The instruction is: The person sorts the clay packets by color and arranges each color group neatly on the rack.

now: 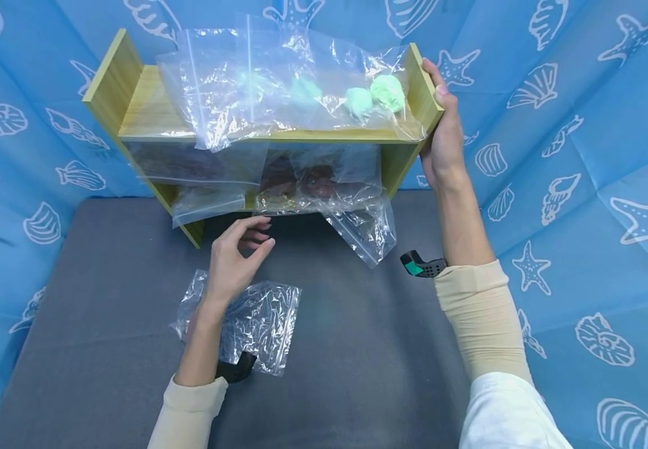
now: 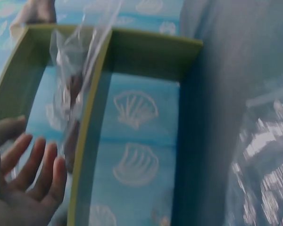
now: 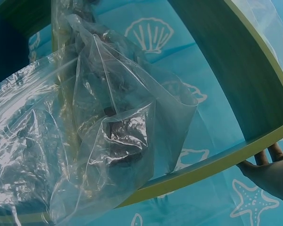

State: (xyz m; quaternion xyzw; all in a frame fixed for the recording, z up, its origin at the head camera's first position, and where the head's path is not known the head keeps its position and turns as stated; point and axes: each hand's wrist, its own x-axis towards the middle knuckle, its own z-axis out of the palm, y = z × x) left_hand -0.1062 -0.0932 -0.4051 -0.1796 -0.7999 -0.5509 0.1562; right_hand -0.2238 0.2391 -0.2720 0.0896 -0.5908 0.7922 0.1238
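Note:
A small two-tier wooden shelf [image 1: 124,100] stands at the back of the table. My right hand [image 1: 447,140] holds its right side panel from outside; some fingers are hidden behind it. In front of the lower tier, my left hand [image 1: 239,255] hovers with loosely bent fingers and nothing between them. Clear zip bags [image 1: 211,81] with pale green lumps [image 1: 388,93] lie along the upper tier. Lower down, more clear bags [image 1: 360,227] hold dark reddish-brown lumps [image 1: 319,181]; one bag hangs over the front edge.
Another clear plastic bag [image 1: 264,321] lies on the grey tabletop [image 1: 352,368], partly under my left forearm. A blue curtain [image 1: 570,206] with white shell and starfish prints surrounds the table. Black wrist devices [image 1: 427,267] sit on both wrists.

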